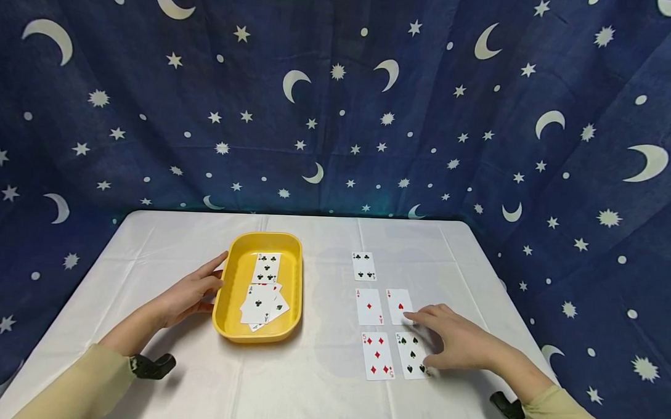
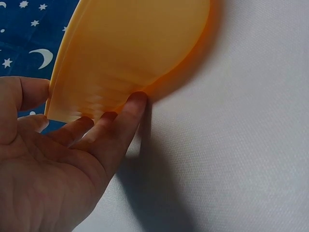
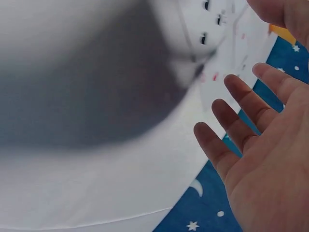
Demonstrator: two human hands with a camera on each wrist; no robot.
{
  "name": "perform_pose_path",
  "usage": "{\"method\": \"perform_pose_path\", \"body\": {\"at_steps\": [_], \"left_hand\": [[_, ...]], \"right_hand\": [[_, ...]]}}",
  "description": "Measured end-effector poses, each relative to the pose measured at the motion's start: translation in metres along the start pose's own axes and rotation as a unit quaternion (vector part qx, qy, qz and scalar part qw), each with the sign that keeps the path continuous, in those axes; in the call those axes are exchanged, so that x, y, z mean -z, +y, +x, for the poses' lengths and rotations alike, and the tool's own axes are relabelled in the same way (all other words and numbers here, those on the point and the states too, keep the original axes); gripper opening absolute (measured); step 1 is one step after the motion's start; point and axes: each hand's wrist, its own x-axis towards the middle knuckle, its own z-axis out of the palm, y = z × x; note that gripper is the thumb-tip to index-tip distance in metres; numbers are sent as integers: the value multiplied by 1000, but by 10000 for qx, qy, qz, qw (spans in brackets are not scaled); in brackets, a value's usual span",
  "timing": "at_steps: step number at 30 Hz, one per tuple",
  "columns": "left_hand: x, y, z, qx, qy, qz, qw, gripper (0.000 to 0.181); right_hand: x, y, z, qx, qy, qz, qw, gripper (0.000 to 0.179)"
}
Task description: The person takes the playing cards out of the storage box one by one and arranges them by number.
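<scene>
My left hand (image 1: 185, 297) touches the left wall of a yellow tray (image 1: 297, 276), fingers fairly straight against its outer side; the left wrist view shows the fingertips (image 2: 137, 98) on the wall. Inside the tray lie a five of clubs (image 1: 265, 267) and an ace of clubs (image 1: 258, 302) overlapping other, partly hidden cards. My right hand (image 1: 464, 340) hovers, fingers extended and holding nothing, at the right edge of an ace of hearts (image 1: 399, 301) and a five of spades (image 1: 410, 354). Beside them lie an ace of diamonds (image 1: 369, 308) and a five of diamonds (image 1: 377, 356).
A black-suited card, apparently a four of clubs (image 1: 364, 266), lies farther back on the white-covered table (image 1: 318, 394). Behind the table hangs a dark blue curtain (image 1: 338, 123) with moons and stars. Black wrist straps (image 1: 152, 366) show at both sleeves.
</scene>
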Motion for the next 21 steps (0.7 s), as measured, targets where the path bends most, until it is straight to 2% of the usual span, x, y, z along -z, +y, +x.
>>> {"method": "perform_pose_path", "body": {"at_steps": [9,14,21], "left_hand": [[0,1,0,25,41,36,10000,76],[-1,1,0,64,80,32,9999,77],[-1,0,1,77,110,58,9999,78]], "right_hand": [[12,-17,37,496,418,-73,9979,75],[20,-37,67,821,621,-148,9946,74],[26,-69,110,1250,631,-295,9897,75]]}}
